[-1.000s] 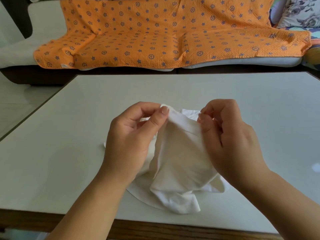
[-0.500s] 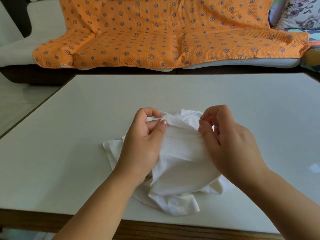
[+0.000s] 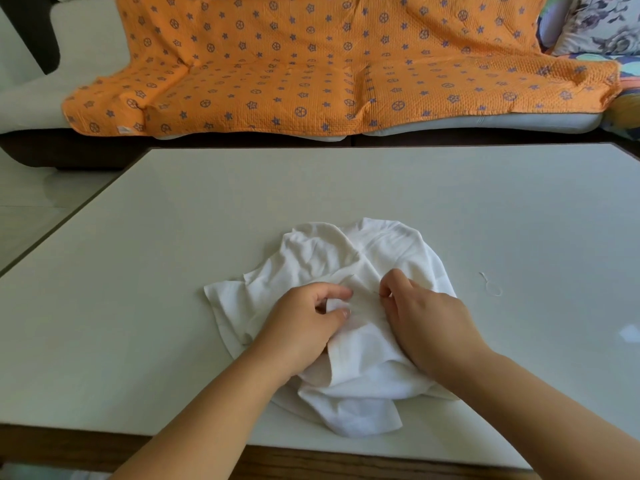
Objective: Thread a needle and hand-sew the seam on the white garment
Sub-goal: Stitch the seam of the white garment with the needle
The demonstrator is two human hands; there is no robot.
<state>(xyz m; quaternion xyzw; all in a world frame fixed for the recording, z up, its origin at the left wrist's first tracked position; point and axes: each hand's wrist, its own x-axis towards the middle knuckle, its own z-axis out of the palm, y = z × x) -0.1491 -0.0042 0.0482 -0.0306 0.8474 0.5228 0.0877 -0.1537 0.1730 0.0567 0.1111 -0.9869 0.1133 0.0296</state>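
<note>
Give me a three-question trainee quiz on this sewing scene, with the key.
1. True or false: the white garment is held up clear of the table.
2. The loose loop of thread lies on the table: A) left of the garment, B) right of the garment, C) on top of the garment.
3. Fill in: the left hand pinches a fold of the ____ between thumb and fingers.
Key: 1 false; 2 B; 3 garment.

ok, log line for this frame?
left hand: pinches fold of crumpled white cloth garment | right hand: pinches garment beside it | garment: on pale table | loose pale thread loop: on table, right of garment
</note>
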